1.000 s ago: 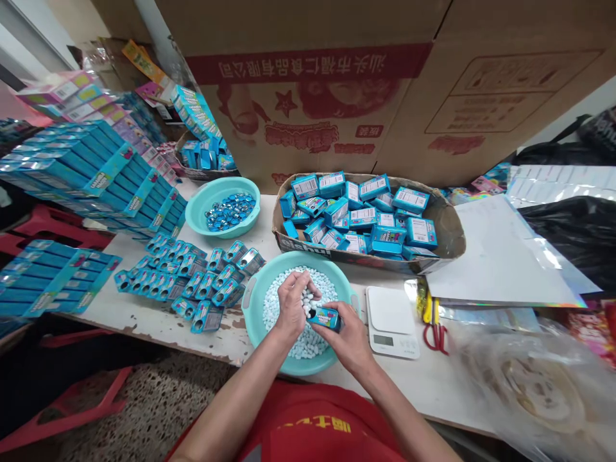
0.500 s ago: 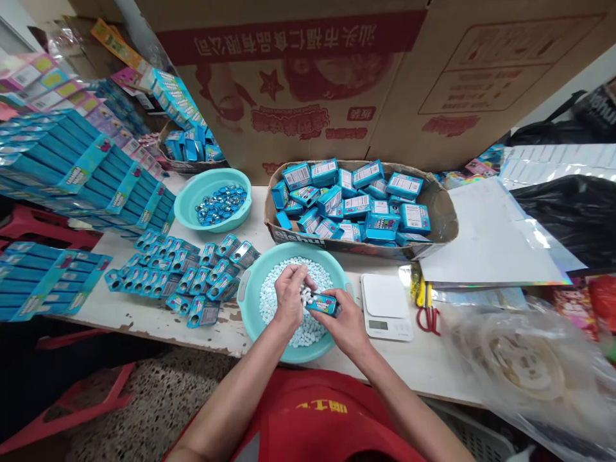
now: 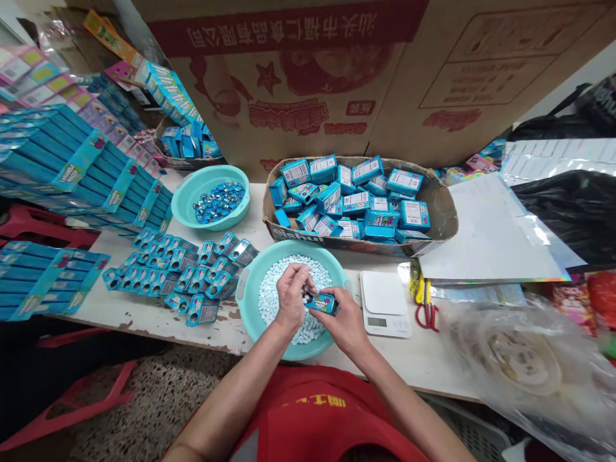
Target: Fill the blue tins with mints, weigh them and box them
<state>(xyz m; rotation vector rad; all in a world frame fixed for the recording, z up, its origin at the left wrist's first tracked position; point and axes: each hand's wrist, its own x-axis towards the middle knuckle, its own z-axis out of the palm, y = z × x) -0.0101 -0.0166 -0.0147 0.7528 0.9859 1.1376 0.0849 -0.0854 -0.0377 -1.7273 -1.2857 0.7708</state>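
Observation:
My right hand grips a small blue candy tin lying on its side, its round opening turned toward my other hand. Cupped against that opening is my left hand, its fingers curled round a few white candies. Both hands are over a turquoise basin of pale candies. How many candies sit inside the tin cannot be seen.
Left of the basin stand several blue tins with round holes. Behind them, a turquoise bowl holds shiny blue caps. A cardboard tray of blue tins, a white scale and red-handled scissors lie behind and right.
Fewer white candies show between my left hand and the tin now. The tin's dark opening has become more visible. The hands stay over the basin, and the view has shifted slightly.

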